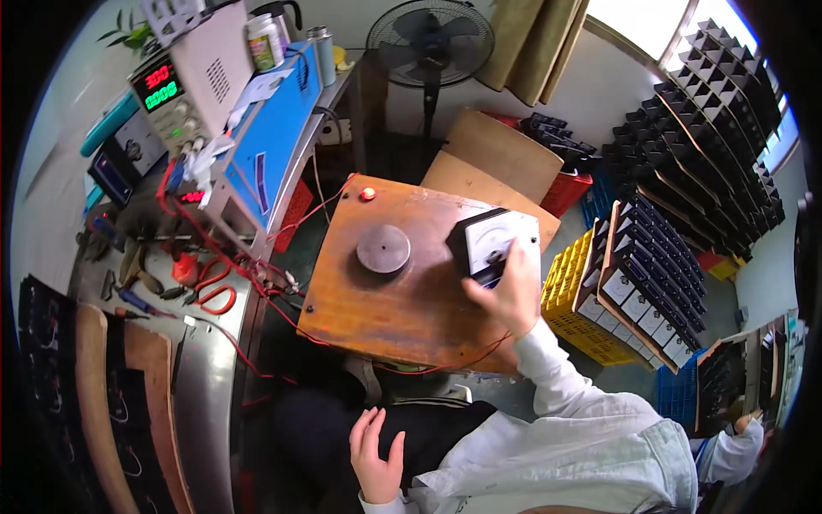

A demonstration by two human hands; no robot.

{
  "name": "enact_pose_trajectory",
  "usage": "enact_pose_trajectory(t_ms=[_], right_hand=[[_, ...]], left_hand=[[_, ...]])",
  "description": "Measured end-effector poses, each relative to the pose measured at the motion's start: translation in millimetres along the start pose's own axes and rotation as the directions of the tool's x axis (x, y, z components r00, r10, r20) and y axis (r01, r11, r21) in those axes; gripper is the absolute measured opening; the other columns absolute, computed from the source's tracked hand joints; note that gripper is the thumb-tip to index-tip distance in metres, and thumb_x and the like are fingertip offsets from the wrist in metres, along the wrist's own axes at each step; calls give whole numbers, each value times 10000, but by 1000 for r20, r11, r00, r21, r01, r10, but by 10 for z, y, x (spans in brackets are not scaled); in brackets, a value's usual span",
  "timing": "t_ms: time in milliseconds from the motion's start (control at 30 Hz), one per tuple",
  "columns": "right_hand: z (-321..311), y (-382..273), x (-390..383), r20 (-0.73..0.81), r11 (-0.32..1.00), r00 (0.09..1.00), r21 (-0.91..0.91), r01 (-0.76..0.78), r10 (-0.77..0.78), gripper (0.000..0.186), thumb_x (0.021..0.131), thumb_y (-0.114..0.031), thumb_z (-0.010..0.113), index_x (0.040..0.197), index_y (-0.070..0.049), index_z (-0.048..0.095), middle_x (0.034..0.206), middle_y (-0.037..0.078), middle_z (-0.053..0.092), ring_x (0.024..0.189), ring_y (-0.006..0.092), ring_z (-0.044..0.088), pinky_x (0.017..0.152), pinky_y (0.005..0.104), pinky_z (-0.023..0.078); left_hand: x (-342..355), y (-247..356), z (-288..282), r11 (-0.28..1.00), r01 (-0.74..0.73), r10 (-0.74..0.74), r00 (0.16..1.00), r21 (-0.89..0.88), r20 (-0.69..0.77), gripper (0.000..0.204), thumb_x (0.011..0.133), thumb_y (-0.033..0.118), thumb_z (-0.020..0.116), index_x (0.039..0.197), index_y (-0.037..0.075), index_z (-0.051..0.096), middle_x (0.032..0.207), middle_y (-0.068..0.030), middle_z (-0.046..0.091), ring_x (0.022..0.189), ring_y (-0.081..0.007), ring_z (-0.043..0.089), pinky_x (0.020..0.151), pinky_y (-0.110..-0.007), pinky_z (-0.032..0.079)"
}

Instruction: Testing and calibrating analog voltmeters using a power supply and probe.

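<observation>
A panel meter with a white dial face and a black body rests tilted at the far right of a brown wooden board. My right hand grips its near side, thumb on the left and fingers over the face. Left of it, a round grey metal disc sits on the board. A small red lamp glows by the board's far left corner. Above my lap, my left hand hangs with its fingers apart, holding nothing.
Left stands a metal bench with a power supply, a blue case and red leads. Stacked meters and a yellow crate stand right. A fan is behind. Another person's sleeve shows lower right.
</observation>
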State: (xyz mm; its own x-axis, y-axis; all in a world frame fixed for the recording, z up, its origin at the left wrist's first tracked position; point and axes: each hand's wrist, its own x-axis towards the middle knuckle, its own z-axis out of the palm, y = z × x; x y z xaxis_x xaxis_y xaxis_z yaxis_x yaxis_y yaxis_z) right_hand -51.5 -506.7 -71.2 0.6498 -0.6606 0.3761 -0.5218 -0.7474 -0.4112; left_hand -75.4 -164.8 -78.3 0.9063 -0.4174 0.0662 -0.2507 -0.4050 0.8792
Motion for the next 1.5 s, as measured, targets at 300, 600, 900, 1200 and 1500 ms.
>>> enact_pose_trajectory(t_ms=[300, 600, 900, 1200, 1500], right_hand=[[174, 360, 74, -167, 981, 980, -144, -131, 106, 1142, 627, -469, 871, 1424, 164, 351, 1283, 305, 542, 1208, 430, 516, 1036, 464, 435], [238, 268, 28, -167, 970, 976, -171, -171, 142, 1167, 622, -487, 868, 1429, 164, 333, 1282, 291, 531, 1143, 417, 545, 971, 460, 471], [221, 283, 45, -176, 973, 975, -165, -164, 134, 1157, 623, -483, 873, 1433, 147, 338, 1301, 283, 524, 1159, 415, 538, 967, 469, 471], [150, 435, 99, -111, 973, 987, -186, -133, 114, 1159, 621, -507, 872, 1420, 147, 346, 1343, 290, 501, 1230, 422, 502, 992, 486, 463], [287, 421, 112, -26, 997, 1000, -80, -10, 8, 1050, 668, -441, 882, 1385, 153, 395, 1371, 338, 479, 1289, 488, 453, 1123, 496, 364]], left_hand=[[411, 316, -261, 960, -204, 218, 974, 192, -58, 130, 807, 18, 778, 767, 8, 654, 820, -121, 660, 826, -310, 647, 768, -392, 518], [115, 85, -56, 984, 42, -94, 948, 174, 303, 294, 986, 121, 573, 1261, 32, 628, 1178, -214, 627, 1094, -398, 616, 949, -418, 500], [-31, -96, -53, 937, -36, -124, 896, 348, 427, 484, 960, 229, 649, 1381, 16, 544, 1219, -275, 609, 1121, -446, 588, 953, -459, 493], [-76, -214, -59, 939, -77, -76, 904, 335, 420, 494, 963, 267, 643, 1383, 26, 543, 1220, -263, 616, 1123, -435, 591, 965, -465, 486], [-289, -410, -184, 928, 115, -235, 918, 354, 318, 497, 946, 270, 656, 1365, 25, 551, 1180, -251, 632, 1082, -434, 610, 942, -472, 502]])
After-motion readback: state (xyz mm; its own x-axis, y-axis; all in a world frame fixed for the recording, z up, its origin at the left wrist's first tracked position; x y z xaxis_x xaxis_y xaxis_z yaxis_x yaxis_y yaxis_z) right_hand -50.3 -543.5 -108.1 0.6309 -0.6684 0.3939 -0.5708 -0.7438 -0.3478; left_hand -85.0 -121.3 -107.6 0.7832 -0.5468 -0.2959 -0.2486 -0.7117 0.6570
